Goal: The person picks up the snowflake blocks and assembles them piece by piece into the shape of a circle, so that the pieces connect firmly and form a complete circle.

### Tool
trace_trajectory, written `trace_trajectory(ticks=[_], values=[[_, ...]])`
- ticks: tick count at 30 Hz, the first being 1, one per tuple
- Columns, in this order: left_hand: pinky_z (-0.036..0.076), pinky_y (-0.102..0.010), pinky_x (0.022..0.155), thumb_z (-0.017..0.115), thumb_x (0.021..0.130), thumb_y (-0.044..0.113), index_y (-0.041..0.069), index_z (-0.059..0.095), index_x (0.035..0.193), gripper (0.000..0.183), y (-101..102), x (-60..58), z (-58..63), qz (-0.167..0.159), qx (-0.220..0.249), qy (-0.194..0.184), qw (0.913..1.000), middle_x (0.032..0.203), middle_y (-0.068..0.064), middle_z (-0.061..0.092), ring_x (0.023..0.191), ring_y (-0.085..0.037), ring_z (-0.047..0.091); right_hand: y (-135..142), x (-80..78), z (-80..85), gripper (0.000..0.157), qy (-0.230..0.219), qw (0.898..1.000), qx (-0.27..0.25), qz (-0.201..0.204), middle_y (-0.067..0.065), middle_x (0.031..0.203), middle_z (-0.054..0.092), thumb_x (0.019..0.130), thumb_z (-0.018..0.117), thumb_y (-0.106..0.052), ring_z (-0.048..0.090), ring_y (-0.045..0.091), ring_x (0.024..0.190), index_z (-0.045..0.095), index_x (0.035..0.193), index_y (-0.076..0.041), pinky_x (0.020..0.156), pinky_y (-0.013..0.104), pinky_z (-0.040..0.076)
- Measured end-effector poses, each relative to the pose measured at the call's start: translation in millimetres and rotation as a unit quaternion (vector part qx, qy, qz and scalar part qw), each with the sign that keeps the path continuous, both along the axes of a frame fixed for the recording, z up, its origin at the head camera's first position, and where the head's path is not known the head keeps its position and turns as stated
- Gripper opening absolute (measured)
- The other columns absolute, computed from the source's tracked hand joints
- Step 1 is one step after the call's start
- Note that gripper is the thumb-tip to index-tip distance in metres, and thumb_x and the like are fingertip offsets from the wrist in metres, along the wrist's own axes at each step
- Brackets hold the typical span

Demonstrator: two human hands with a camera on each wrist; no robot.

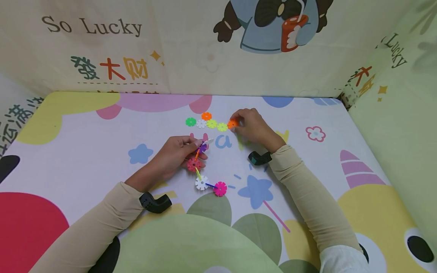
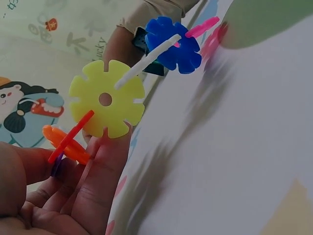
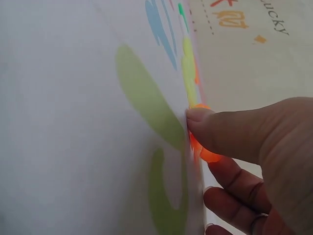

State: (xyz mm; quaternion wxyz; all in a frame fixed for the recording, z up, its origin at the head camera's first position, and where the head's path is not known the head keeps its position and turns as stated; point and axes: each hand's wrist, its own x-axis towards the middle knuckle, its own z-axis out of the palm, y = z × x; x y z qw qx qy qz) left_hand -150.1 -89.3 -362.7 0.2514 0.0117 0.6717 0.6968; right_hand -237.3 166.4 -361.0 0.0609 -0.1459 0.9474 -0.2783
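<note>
My left hand (image 1: 178,153) pinches one end of a chain of notched plastic discs, slotted into each other at angles. A red disc (image 1: 194,164), a white disc (image 1: 202,183) and a pink disc (image 1: 220,189) hang along it toward me. The left wrist view shows a yellow disc (image 2: 106,99) facing the camera and a blue disc (image 2: 173,45) farther out. Across the table, my right hand (image 1: 254,127) pinches a loose orange disc (image 1: 233,124) between thumb and fingers. That orange disc (image 3: 209,154) is partly covered by the thumb in the right wrist view.
Left of my right hand lie several loose discs: two yellow-green discs (image 1: 216,125), a white disc (image 1: 201,124), a green disc (image 1: 190,121) and another orange disc (image 1: 206,116). The table (image 1: 102,159) has a printed cartoon cover. A printed curtain (image 1: 191,45) rises behind its far edge.
</note>
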Motion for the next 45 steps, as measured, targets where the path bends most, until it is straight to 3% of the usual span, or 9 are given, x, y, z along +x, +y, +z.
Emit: trace_trajectory(ticks=[5, 12, 15, 26, 32, 45], values=[[0.058, -0.035, 0.073, 0.056, 0.100, 0.022, -0.002, 0.057, 0.122, 0.032, -0.1, -0.3, 0.6, -0.001, 0.001, 0.001, 1.0000, 0.093, -0.018, 0.071, 0.079, -0.031, 0.072, 0.5, -0.6, 1.3, 0.035, -0.013, 1.000, -0.005, -0.007, 0.006, 0.104, 0.059, 0.087, 0.074, -0.013, 0.047, 0.023, 0.097, 0.067, 0.121, -0.009, 0.084, 0.033, 0.046], [0.058, -0.032, 0.070, 0.056, 0.101, 0.020, -0.004, 0.057, 0.120, 0.031, 0.1, -0.2, 0.5, 0.003, -0.002, -0.002, 1.0000, 0.092, -0.017, 0.071, 0.078, -0.030, 0.072, 4.1, -1.1, 2.8, 0.029, -0.001, 1.000, -0.006, 0.017, 0.008, 0.113, 0.065, 0.089, 0.069, -0.009, 0.055, 0.024, 0.100, 0.070, 0.118, -0.006, 0.096, 0.040, 0.041], [0.058, -0.032, 0.070, 0.055, 0.101, 0.020, -0.004, 0.057, 0.119, 0.030, 0.1, 0.0, 0.2, 0.005, -0.004, -0.002, 1.0000, 0.092, -0.017, 0.071, 0.078, -0.030, 0.072, 4.6, 0.6, 3.7, 0.025, -0.004, 0.999, -0.035, 0.017, 0.009, 0.109, 0.066, 0.090, 0.065, -0.005, 0.056, 0.024, 0.098, 0.071, 0.114, -0.004, 0.089, 0.036, 0.048], [0.058, -0.032, 0.069, 0.056, 0.100, 0.019, -0.005, 0.057, 0.120, 0.031, -1.4, -0.3, -3.7, -0.005, 0.007, 0.007, 0.9999, 0.096, -0.019, 0.070, 0.078, -0.029, 0.072, 4.9, 2.5, 6.0, 0.015, -0.009, 0.998, -0.068, 0.000, 0.005, 0.097, 0.067, 0.090, 0.065, -0.005, 0.058, 0.020, 0.088, 0.071, 0.105, -0.006, 0.081, 0.031, 0.050], [0.058, -0.030, 0.069, 0.054, 0.101, 0.018, -0.004, 0.056, 0.122, 0.030, -2.1, -1.8, -3.9, -0.001, -0.002, 0.004, 1.0000, 0.098, -0.019, 0.070, 0.079, -0.028, 0.072, 3.4, 2.9, 7.1, 0.022, -0.003, 0.997, -0.072, -0.004, 0.006, 0.104, 0.068, 0.091, 0.064, -0.004, 0.058, 0.020, 0.092, 0.072, 0.111, -0.007, 0.084, 0.031, 0.050], [0.058, -0.029, 0.063, 0.054, 0.101, 0.020, -0.005, 0.055, 0.121, 0.032, -2.0, -2.8, -3.5, 0.005, 0.008, -0.018, 0.9998, 0.100, -0.018, 0.069, 0.077, -0.025, 0.072, -0.3, 7.9, 11.1, 0.014, -0.021, 0.989, -0.146, 0.028, 0.005, 0.097, 0.071, 0.089, 0.069, -0.003, 0.065, 0.018, 0.091, 0.074, 0.102, -0.005, 0.086, 0.030, 0.052]])
